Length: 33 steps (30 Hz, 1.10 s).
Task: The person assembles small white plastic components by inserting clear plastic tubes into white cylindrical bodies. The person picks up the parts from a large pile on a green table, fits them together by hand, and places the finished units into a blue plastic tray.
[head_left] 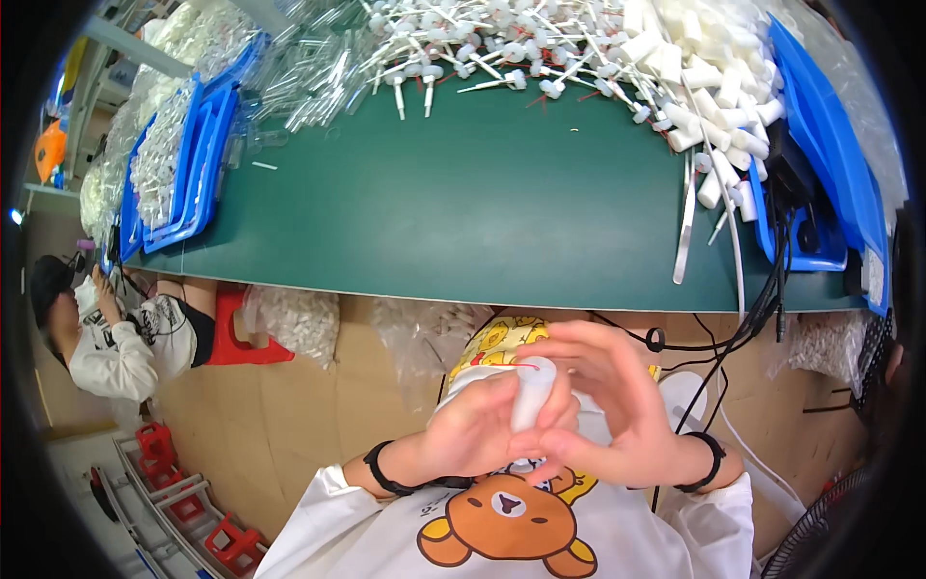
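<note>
Above my lap, my left hand [473, 429] is closed round a small white cylinder [532, 400], its thumb on the near-left side. The cylinder stands nearly upright, and a thin red wire shows at its paler top end. My right hand [622, 410] curves around the right side of the same cylinder with thumb and fingers apart. Its fingertips come close to the piece; whether they touch it I cannot tell. Across the far right of the green table [424, 212] lies a pile of similar white cylinders [719, 106].
Small white parts with stems and red wires [473, 48] heap along the table's far side, beside clear tubes [309, 87]. Blue trays [207, 174] stand left, another blue bin [830, 145] right. Black cables [762, 299] hang over the right edge. A co-worker [135, 333] sits at far left.
</note>
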Each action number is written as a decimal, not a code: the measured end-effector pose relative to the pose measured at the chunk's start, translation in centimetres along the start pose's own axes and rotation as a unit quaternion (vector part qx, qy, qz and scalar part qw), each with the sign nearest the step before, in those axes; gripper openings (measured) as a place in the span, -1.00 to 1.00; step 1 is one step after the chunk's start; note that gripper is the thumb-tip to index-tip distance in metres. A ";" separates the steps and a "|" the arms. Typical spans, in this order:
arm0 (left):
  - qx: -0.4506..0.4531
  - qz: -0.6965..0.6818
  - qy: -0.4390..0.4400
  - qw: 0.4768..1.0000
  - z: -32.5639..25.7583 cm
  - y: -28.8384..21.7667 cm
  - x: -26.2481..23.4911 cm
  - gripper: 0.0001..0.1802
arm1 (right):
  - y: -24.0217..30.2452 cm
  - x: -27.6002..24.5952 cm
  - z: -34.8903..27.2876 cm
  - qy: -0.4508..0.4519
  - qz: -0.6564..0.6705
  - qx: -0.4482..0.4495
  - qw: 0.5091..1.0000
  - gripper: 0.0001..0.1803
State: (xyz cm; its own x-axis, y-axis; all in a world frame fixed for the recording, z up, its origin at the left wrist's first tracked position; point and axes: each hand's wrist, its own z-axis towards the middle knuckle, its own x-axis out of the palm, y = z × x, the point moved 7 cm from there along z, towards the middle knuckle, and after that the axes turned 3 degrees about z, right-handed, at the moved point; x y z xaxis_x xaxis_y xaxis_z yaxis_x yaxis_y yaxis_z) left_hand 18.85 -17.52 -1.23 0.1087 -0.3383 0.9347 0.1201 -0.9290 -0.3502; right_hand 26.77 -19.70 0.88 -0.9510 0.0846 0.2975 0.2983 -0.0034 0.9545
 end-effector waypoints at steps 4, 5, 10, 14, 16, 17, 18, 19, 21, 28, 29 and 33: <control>-0.020 -0.053 0.041 0.998 0.1 1.0 0.4 -0.51 | 2.0 0.9 -0.7 0.007 -0.196 -0.141 0.970 -0.34; -0.029 -0.060 0.063 0.996 0.0 1.1 0.4 -0.50 | 2.0 1.1 -0.5 0.010 -0.195 -0.141 0.971 -0.33; -0.041 -0.082 0.062 0.994 -0.8 1.1 0.7 -0.49 | 2.2 2.2 -0.4 0.025 -0.226 -0.181 0.957 -0.32; -0.036 -0.067 0.027 0.997 -1.2 0.9 -0.1 -0.50 | 2.0 2.7 -0.3 -0.009 -0.244 -0.231 0.942 -0.37; -0.037 -0.060 0.017 0.997 -1.3 0.8 -0.5 -0.51 | 2.3 3.0 -0.1 -0.020 -0.291 -0.255 0.922 -0.41; -0.038 -0.056 0.019 0.998 -1.3 0.7 -0.6 -0.52 | 2.4 3.0 -0.1 -0.022 -0.311 -0.267 0.912 -0.43; -0.040 -0.052 0.022 0.998 -1.3 0.7 -0.6 -0.52 | 2.5 3.1 0.0 -0.024 -0.331 -0.278 0.902 -0.45; -0.037 -0.071 0.015 0.997 -1.3 0.6 -0.6 -0.53 | 2.6 3.2 0.1 -0.026 -0.351 -0.289 0.891 -0.47; -0.033 -0.108 0.002 0.994 -1.2 0.6 -0.6 -0.54 | 2.6 3.4 0.0 -0.027 -0.372 -0.306 0.876 -0.51; -0.023 -0.038 -0.042 0.998 -2.2 -0.3 -3.2 -0.43 | 1.3 2.9 1.3 0.031 -0.442 -0.248 0.862 -0.47; -0.010 -0.082 0.002 0.997 -2.8 -0.7 -3.3 -0.42 | 1.1 2.3 1.4 0.029 -0.442 -0.212 0.871 -0.46; 0.020 -0.234 0.147 0.961 -5.2 -1.9 -2.5 -0.46 | 1.0 -0.1 0.9 0.011 -0.439 -0.112 0.891 -0.53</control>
State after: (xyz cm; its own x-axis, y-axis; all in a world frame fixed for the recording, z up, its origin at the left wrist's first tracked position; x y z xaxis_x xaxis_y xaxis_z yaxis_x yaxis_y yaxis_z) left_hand 13.21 -15.72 -2.62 -0.2485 0.0827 0.9651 0.1266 -0.9850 0.1170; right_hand 27.23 -18.80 1.77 -0.8118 0.1342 -0.5682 -0.5833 -0.1450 0.7992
